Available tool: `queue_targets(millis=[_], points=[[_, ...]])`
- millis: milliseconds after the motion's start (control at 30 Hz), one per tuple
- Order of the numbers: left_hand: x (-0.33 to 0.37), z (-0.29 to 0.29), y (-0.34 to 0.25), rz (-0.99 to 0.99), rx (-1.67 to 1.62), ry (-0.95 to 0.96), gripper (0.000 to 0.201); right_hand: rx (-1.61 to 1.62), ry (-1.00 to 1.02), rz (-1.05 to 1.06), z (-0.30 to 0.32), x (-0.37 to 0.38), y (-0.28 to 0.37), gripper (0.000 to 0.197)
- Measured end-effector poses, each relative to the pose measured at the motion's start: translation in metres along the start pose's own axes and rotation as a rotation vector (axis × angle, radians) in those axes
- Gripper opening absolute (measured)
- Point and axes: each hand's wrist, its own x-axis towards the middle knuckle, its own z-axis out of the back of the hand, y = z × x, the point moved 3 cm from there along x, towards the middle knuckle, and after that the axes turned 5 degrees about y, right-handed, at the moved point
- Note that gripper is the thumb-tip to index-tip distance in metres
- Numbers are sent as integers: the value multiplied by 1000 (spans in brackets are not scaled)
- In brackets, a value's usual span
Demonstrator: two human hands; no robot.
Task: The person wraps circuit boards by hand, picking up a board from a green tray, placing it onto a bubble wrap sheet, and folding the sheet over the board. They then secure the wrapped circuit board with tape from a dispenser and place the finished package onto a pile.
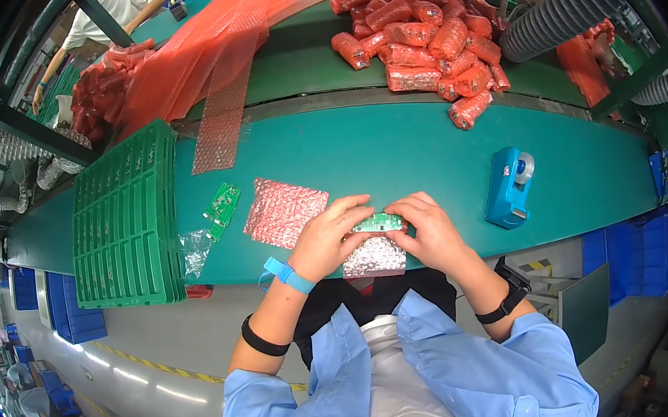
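- Both hands are working close to the front edge of the green surface, holding a green circuit board between them.
- The left hand is curling partly closed, fingers and thumb pinching the board's left end.
- The right hand is likewise bending around the right end, its thumb lying along the near side.
- Beneath the board, a silvery bubble-wrap piece is extending toward the person, its lower end reaching the surface's front edge.
- A pinkish bubble-wrap piece is lying just beside the left hand, limiting room on that side; whether they are touching is hard to tell.
- Farther left, loose circuit boards and a clear plastic bag are filling the gap before the green tray stack, whose near end is projecting past the front edge.
- Rightward, a wide stretch of surface is separating the right hand from the blue tape dispenser.
- Beyond the rear seam, red wrapped bundles are piling up, the nearest overhanging toward the hands, while a red bubble-wrap strip is draping forward onto the surface.
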Motion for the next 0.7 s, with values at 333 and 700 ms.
queue_targets(millis=[333, 700], points=[[0, -1, -1, 51, -11, 47, 40, -53, 55, -10, 10, 1, 0, 35], [4, 4, -9, 190, 122, -91, 34, -123, 65, -43, 9, -3, 3, 37]])
